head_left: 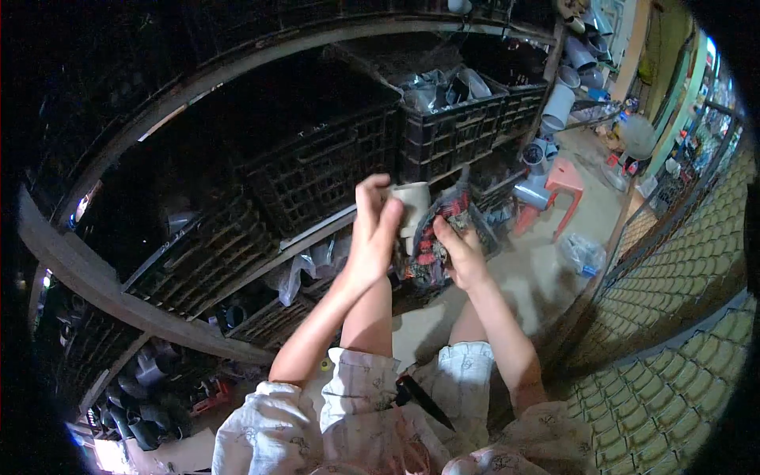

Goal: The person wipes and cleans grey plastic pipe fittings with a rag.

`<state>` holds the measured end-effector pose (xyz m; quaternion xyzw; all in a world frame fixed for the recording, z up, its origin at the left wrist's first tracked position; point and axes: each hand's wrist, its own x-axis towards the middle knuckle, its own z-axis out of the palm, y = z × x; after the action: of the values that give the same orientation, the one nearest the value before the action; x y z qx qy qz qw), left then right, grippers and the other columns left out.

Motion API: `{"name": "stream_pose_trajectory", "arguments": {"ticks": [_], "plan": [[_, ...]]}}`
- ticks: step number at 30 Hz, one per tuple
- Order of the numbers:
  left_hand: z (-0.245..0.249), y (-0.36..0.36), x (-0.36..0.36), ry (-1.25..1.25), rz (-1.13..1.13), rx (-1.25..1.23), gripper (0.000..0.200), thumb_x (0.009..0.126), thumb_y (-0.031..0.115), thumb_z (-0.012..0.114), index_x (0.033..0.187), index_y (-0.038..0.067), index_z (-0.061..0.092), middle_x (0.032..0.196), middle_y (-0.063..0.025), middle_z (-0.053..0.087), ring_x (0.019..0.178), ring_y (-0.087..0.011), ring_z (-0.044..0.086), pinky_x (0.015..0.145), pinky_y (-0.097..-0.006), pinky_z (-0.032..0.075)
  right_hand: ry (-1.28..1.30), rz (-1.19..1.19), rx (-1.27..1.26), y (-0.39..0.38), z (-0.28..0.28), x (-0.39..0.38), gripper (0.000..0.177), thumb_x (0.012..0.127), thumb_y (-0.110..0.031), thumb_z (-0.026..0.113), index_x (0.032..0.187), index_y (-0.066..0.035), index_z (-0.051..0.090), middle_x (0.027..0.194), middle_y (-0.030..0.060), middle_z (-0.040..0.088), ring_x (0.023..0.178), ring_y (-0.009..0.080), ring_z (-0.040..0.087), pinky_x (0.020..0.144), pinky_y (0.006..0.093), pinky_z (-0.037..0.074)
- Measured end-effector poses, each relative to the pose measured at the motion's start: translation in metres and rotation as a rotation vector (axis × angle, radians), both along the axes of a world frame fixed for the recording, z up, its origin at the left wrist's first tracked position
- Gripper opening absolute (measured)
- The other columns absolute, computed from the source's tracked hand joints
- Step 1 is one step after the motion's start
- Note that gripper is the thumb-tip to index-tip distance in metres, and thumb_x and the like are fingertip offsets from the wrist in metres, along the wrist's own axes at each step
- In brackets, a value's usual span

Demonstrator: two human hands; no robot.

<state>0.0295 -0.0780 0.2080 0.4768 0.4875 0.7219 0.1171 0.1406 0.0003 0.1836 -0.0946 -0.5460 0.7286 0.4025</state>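
My left hand (pixel 375 229) is wrapped around a pale grey plastic pipe fitting (pixel 414 196), its wide round end pointing up. In my right hand (pixel 465 255) is a bunched dark cloth (pixel 430 252) with a red pattern, the thumb pressed on top of it. The cloth lies against the right side of the fitting and covers part of it. Both hands are held out in front of my knees.
Black plastic crates (pixel 450 131) stand on the rack to the left, one with clear plastic bags in it. A red plastic stool (pixel 564 178) stands ahead on the right, near grey pipe pieces (pixel 558 107). Wire mesh (pixel 673 261) runs along my right side.
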Motion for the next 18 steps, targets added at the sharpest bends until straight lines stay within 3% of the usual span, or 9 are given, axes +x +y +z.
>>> {"name": "stream_pose_trajectory", "arguments": {"ticks": [1, 2, 4, 5, 11, 14, 15, 16, 18], "plan": [[-0.006, -0.001, 0.004, -0.065, -0.085, -0.019, 0.034, 0.084, 0.014, 0.048, 0.112, 0.001, 0.033, 0.094, -0.0102, 0.044, 0.082, -0.0126, 0.043, 0.070, -0.0254, 0.038, 0.013, -0.059, 0.020, 0.000, 0.002, -0.001, 0.024, 0.080, -0.024, 0.059, 0.092, -0.004, 0.055, 0.085, -0.0007, 0.057, 0.078, 0.0080, 0.051, 0.069, 0.0237, 0.041], [-0.009, -0.001, 0.009, -0.019, -0.063, -0.002, 0.037, 0.082, 0.013, 0.052, 0.113, 0.000, 0.036, 0.091, -0.0081, 0.048, 0.078, -0.0108, 0.045, 0.069, -0.0249, 0.039, 0.026, -0.118, 0.040, -0.001, 0.004, -0.002, 0.023, 0.080, -0.024, 0.059, 0.091, -0.004, 0.056, 0.085, -0.0008, 0.057, 0.077, 0.0078, 0.051, 0.069, 0.0234, 0.041], [-0.016, -0.005, 0.016, -0.142, -0.146, -0.109, 0.040, 0.080, 0.013, 0.055, 0.114, -0.001, 0.039, 0.088, -0.0059, 0.051, 0.075, -0.0091, 0.046, 0.068, -0.0230, 0.040, 0.025, -0.238, 0.135, 0.000, 0.007, -0.003, 0.023, 0.080, -0.025, 0.058, 0.088, -0.004, 0.056, 0.083, -0.0009, 0.057, 0.075, 0.0074, 0.050, 0.068, 0.0230, 0.040], [-0.020, -0.003, 0.019, -0.204, -0.130, -0.048, 0.041, 0.079, 0.013, 0.058, 0.113, -0.002, 0.043, 0.088, -0.0047, 0.054, 0.075, -0.0085, 0.048, 0.069, -0.0222, 0.040, 0.010, -0.298, 0.209, 0.000, 0.006, -0.003, 0.023, 0.080, -0.025, 0.058, 0.087, -0.003, 0.056, 0.082, -0.0009, 0.057, 0.073, 0.0072, 0.050, 0.067, 0.0230, 0.040], [-0.009, -0.011, 0.014, -0.382, -0.319, -0.143, 0.035, 0.077, 0.011, 0.060, 0.107, -0.002, 0.049, 0.094, -0.0050, 0.056, 0.084, -0.0088, 0.050, 0.075, -0.0224, 0.040, 0.037, -0.419, 0.276, -0.002, 0.012, 0.000, 0.014, 0.078, -0.015, 0.060, 0.077, -0.002, 0.058, 0.070, -0.0022, 0.058, 0.061, 0.0065, 0.050, 0.058, 0.0225, 0.040], [-0.008, -0.013, 0.008, -0.445, -0.381, -0.114, 0.036, 0.075, 0.007, 0.060, 0.108, -0.002, 0.048, 0.094, -0.0049, 0.056, 0.085, -0.0089, 0.050, 0.078, -0.0229, 0.040, 0.004, -0.373, 0.344, -0.003, 0.018, 0.003, 0.015, 0.079, -0.013, 0.059, 0.086, -0.001, 0.057, 0.078, 0.0003, 0.058, 0.067, 0.0071, 0.052, 0.062, 0.0222, 0.042], [-0.010, -0.013, 0.006, -0.450, -0.390, -0.093, 0.038, 0.074, 0.006, 0.060, 0.109, -0.002, 0.048, 0.094, -0.0048, 0.056, 0.086, -0.0093, 0.051, 0.078, -0.0232, 0.040, 0.078, -0.457, 0.403, -0.004, 0.020, 0.000, 0.021, 0.078, -0.012, 0.059, 0.096, 0.000, 0.055, 0.088, 0.0035, 0.057, 0.076, 0.0087, 0.053, 0.069, 0.0227, 0.042], [-0.012, -0.013, 0.004, -0.457, -0.398, -0.070, 0.040, 0.073, 0.005, 0.060, 0.110, -0.002, 0.047, 0.094, -0.0048, 0.056, 0.087, -0.0096, 0.051, 0.078, -0.0235, 0.041, 0.026, -0.435, 0.386, 0.001, 0.014, 0.004, 0.030, 0.082, -0.013, 0.054, 0.108, -0.001, 0.047, 0.097, 0.0064, 0.055, 0.083, 0.0112, 0.052, 0.075, 0.0241, 0.041], [-0.013, -0.016, 0.000, -0.416, -0.398, -0.074, 0.048, 0.070, 0.001, 0.062, 0.114, -0.002, 0.044, 0.097, -0.0060, 0.055, 0.089, -0.0112, 0.051, 0.078, -0.0248, 0.042, 0.145, -0.265, 0.190, 0.007, 0.012, 0.005, 0.032, 0.085, -0.016, 0.048, 0.113, -0.002, 0.041, 0.097, 0.0073, 0.056, 0.087, 0.0130, 0.052, 0.078, 0.0253, 0.041]]}}
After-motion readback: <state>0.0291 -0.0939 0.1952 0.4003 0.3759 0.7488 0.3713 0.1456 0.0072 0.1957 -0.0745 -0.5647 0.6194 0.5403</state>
